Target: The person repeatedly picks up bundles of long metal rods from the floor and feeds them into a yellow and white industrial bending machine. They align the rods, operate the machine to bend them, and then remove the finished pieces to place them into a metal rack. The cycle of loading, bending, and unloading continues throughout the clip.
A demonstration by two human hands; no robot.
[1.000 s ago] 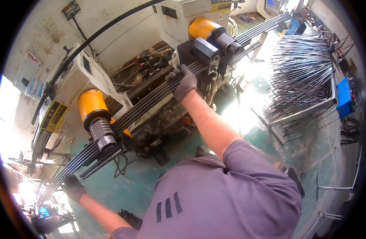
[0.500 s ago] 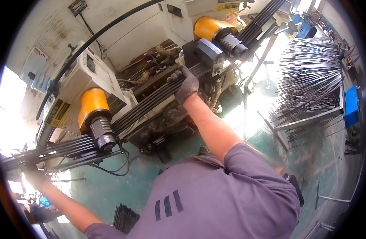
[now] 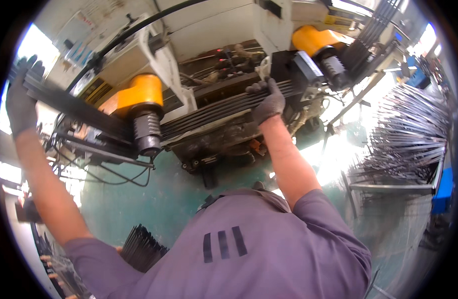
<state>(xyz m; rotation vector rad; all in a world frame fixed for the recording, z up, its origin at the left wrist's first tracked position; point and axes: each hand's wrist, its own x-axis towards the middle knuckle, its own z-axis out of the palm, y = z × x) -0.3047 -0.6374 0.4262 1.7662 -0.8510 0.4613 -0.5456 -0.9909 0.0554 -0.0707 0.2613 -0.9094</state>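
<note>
Along the machine [image 3: 274, 32] lie dark rods [image 3: 214, 115], apparently bent at both ends, not yet clear of it. Left hand [image 3: 22, 97] grasps them at its left; right hand [image 3: 270, 102] grasps their midsection.

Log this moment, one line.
left hand: on rods, left end | right hand: gripping rods mid-span | rods: angled at left yellow head

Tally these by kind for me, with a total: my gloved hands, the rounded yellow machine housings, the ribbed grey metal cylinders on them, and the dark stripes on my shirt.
Your dark grey gloved hands: 2
Rounded yellow machine housings: 2
Ribbed grey metal cylinders: 2
Dark stripes on the purple-grey cloth shirt: 3
Total: 9
</note>
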